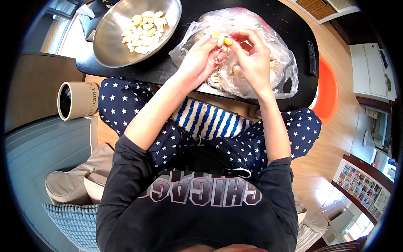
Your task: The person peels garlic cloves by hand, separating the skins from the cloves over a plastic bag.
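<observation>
Over an open clear plastic bag (275,40), my two hands meet fingertip to fingertip. My left hand (197,63) is closed, pinching a small pale garlic clove (221,41) between thumb and fingers. My right hand (255,56) is closed on the same clove from the other side, its thumb and index finger pressed together. Small yellow spots show at the fingertips; whether they are nails or bits of garlic I cannot tell. Whitish garlic pieces and skins fill the bag beneath. Up to the left, a steel bowl (107,46) holds several peeled garlic cloves (145,33).
The black table (193,10) carries the bowl, the bag and a dark remote control (311,58) near its right edge. An orange stool-like object (329,90) stands beyond that edge. A beige bin (84,98) is at the left, and a blue-striped cloth (212,119) lies below the table edge.
</observation>
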Motion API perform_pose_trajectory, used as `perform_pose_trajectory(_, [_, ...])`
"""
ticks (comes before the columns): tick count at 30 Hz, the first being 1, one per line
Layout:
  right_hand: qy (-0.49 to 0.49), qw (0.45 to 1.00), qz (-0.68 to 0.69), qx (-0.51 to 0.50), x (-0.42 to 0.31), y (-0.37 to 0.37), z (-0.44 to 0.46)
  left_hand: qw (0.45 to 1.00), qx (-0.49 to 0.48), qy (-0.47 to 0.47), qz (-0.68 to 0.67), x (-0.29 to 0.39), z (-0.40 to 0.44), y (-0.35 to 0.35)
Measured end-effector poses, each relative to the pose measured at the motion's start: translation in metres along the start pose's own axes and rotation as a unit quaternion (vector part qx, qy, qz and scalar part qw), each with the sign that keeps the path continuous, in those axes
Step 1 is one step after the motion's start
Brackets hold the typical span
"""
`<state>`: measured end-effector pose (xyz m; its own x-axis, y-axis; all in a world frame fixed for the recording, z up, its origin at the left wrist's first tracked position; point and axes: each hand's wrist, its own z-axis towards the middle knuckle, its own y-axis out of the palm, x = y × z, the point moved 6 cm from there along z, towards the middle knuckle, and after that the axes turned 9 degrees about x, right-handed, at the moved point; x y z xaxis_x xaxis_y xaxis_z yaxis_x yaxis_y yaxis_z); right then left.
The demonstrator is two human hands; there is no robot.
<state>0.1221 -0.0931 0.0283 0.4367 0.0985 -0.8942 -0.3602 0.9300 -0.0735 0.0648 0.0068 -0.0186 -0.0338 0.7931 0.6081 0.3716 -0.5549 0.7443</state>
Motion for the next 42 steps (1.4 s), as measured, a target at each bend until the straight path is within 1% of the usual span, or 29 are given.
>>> perform_pose_trajectory(1, [-0.02,0.999,-0.028,-0.009,-0.003,0.001,-0.001,1.0,0.0,0.001,0.009,0.0,0.0,-0.001])
perform_pose_trajectory(2, [-0.02,0.999,-0.028,-0.009,-0.005,0.001,-0.001,1.0,0.0,0.001,0.009,0.001,-0.001,0.0])
perform_pose_trajectory(4, [-0.058,0.993,-0.101,-0.001,-0.015,0.0,-0.002,0.989,0.022,0.05,0.138,0.008,-0.005,0.002])
perform_pose_trajectory(5, [-0.058,0.993,-0.101,0.0,-0.018,0.0,-0.001,0.989,0.021,0.05,0.138,0.008,-0.007,0.004])
perform_pose_trajectory(7, [-0.121,0.983,-0.14,0.012,-0.03,-0.002,-0.001,0.985,0.019,0.058,0.164,0.009,-0.009,0.009])
perform_pose_trajectory(8, [-0.121,0.983,-0.14,0.012,-0.031,-0.001,-0.001,0.985,0.019,0.058,0.164,0.007,-0.007,0.007])
perform_pose_trajectory(10, [-0.139,0.981,-0.129,0.03,-0.035,-0.002,-0.001,0.978,-0.017,0.108,0.175,0.007,-0.003,0.004])
perform_pose_trajectory(11, [-0.139,0.981,-0.129,0.03,-0.036,-0.002,-0.001,0.978,-0.017,0.108,0.176,0.005,-0.001,0.001])
perform_pose_trajectory(13, [-0.161,0.979,-0.122,0.037,-0.039,-0.002,-0.001,0.966,-0.031,0.154,0.204,0.009,-0.002,0.002])
perform_pose_trajectory(14, [-0.161,0.979,-0.122,0.037,-0.04,-0.002,-0.001,0.966,-0.032,0.154,0.204,0.008,-0.002,0.003])
perform_pose_trajectory(16, [-0.179,0.975,-0.129,0.036,-0.044,-0.002,-0.002,0.954,-0.005,0.199,0.224,0.013,-0.003,0.004])
perform_pose_trajectory(20, [-0.168,0.979,-0.107,0.037,-0.044,-0.001,-0.003,0.938,-0.005,0.224,0.264,0.016,-0.006,0.004])
perform_pose_trajectory(22, [-0.123,0.99,-0.047,0.04,-0.036,-0.002,-0.003,0.919,-0.011,0.254,0.301,0.019,-0.009,0.007])
perform_pose_trajectory(29, [-0.114,0.992,-0.058,0.015,-0.033,0.0,-0.001,0.918,0.003,0.257,0.303,0.017,-0.011,0.006])
perform_pose_trajectory(32, [-0.137,0.987,-0.089,0.003,-0.035,0.001,-0.002,0.926,0.007,0.254,0.28,0.016,-0.009,0.005])
perform_pose_trajectory(34, [-0.154,0.983,-0.103,0.006,-0.037,0.002,-0.003,0.937,0.018,0.209,0.278,0.012,-0.005,0.0])
perform_pose_trajectory(35, [-0.155,0.983,-0.102,0.008,-0.036,0.002,-0.003,0.937,0.017,0.209,0.279,0.01,-0.006,0.001])
perform_pose_trajectory(37, [-0.177,0.976,-0.13,0.015,-0.036,0.003,-0.004,0.986,-0.026,0.138,0.094,0.003,-0.007,0.008])
perform_pose_trajectory(38, [-0.177,0.976,-0.129,0.016,-0.034,0.003,-0.003,0.986,-0.026,0.138,0.095,0.004,-0.006,0.009])
perform_pose_trajectory(40, [-0.227,0.96,-0.161,0.021,-0.036,0.003,-0.004,0.989,-0.004,0.115,0.094,0.004,-0.005,0.007])
perform_pose_trajectory(42, [-0.237,0.959,-0.157,0.014,-0.036,0.003,-0.005,0.989,-0.009,0.116,0.096,0.007,-0.003,0.005])
